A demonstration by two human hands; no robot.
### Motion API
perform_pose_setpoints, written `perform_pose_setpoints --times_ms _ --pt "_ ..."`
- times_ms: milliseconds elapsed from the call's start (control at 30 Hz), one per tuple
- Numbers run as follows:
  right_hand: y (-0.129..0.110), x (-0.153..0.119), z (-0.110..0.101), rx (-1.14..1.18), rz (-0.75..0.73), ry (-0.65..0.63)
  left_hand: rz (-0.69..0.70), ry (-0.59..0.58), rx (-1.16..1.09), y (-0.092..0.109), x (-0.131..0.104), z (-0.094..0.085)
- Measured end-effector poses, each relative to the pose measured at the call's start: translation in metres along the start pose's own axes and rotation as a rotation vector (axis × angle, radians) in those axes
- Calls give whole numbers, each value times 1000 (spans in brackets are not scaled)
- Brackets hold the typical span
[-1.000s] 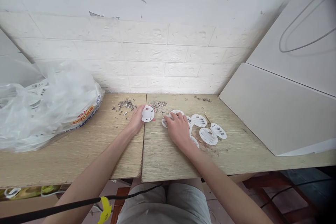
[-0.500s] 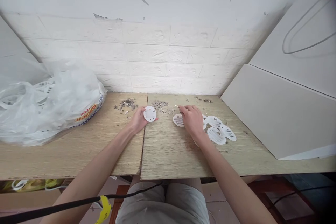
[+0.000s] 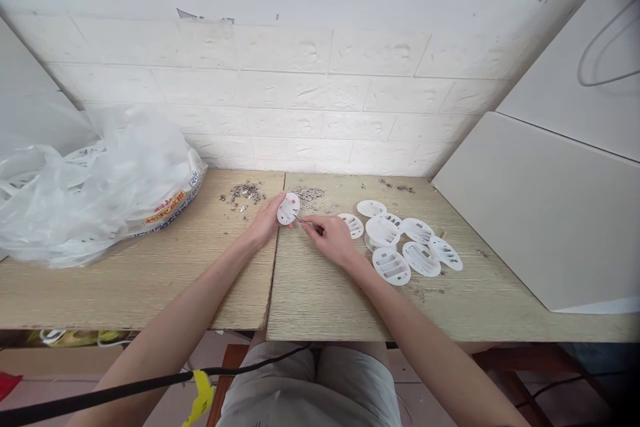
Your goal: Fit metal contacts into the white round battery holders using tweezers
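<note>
My left hand (image 3: 265, 221) is closed on the edge of a round white plastic disc (image 3: 289, 209) with slots, tilted up above the seam in the tabletop. My right hand (image 3: 330, 237) pinches a thin pointed metal tool (image 3: 301, 219), whose tip meets the lower right part of that disc. The tool's kind is too small to make out. Just behind the disc lies a pile of small metal pieces (image 3: 307, 195). A second, darker pile of metal pieces (image 3: 246, 192) sits to its left. Several similar white discs (image 3: 391, 267) are spread to the right of my right hand, some overlapping.
A clear plastic bag (image 3: 100, 193) of white parts fills the left of the wooden table (image 3: 325, 307). Grey-white panels (image 3: 540, 213) stand on the right, and a white brick-pattern wall (image 3: 300, 107) closes the back. A black cable (image 3: 150, 383) with a yellow tag crosses below the table edge.
My right hand has moved left from above the loose discs, bringing the tool to the held disc. My left hand has tilted its disc. The view has shifted slightly.
</note>
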State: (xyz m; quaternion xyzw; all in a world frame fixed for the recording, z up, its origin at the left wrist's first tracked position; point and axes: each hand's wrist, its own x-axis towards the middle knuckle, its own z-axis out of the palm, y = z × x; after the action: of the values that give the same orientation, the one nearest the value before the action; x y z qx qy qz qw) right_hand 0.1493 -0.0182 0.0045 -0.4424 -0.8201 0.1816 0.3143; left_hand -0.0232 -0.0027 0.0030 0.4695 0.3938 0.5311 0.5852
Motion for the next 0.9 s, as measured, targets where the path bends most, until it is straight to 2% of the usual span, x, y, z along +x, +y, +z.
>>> perform_pose_setpoints --times_ms 133,267,367,500,600,900 --pt "0 -1 -1 20 51 6 107 104 318 -1 -1 -2" --pt "5 1 -2 96 65 -41 200 124 506 2 -5 -1" --pt "6 1 -4 141 108 -89 202 135 527 2 -5 0" --pt "6 0 -6 146 63 -203 193 165 531 0 -4 -1" --pt "4 -1 -6 90 35 -209 197 203 536 0 -5 1" --pt "3 -1 -6 42 50 -191 246 214 494 -2 -5 2"
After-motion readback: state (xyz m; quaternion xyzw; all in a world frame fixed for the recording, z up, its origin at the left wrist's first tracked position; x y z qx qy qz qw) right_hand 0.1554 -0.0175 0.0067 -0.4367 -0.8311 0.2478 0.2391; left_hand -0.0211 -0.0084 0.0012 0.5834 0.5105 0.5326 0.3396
